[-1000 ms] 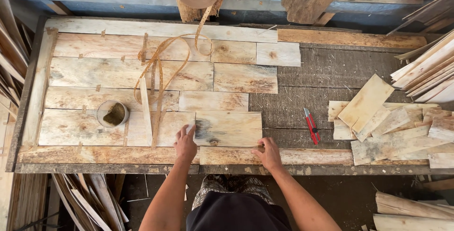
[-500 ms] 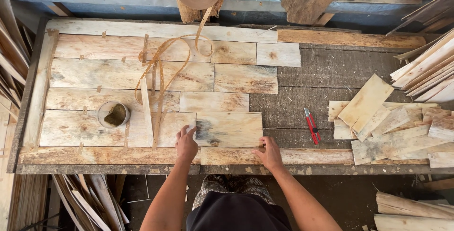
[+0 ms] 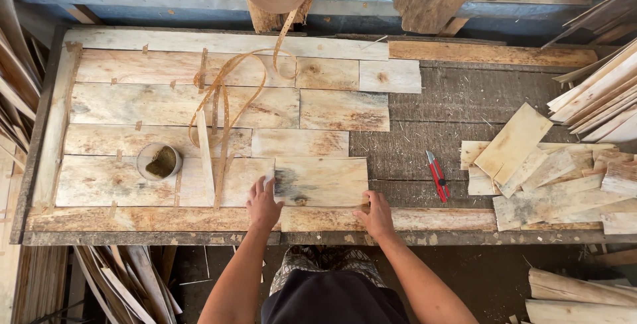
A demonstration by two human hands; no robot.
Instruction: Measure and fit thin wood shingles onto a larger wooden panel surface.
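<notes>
Both hands are flat on a short veneer piece (image 3: 321, 181) at the near edge of the worktop (image 3: 424, 151): left hand (image 3: 263, 204) on its left end, right hand (image 3: 378, 214) at its right corner, fingers spread and open, gripping nothing. A small glue pot (image 3: 159, 161) sits well left of that piece, a red utility knife (image 3: 436, 175) just to its right.

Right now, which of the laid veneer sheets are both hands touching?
The short sheet at the right end of the nearest full row, with a dark stain; left hand and right hand press its two near corners.
</notes>
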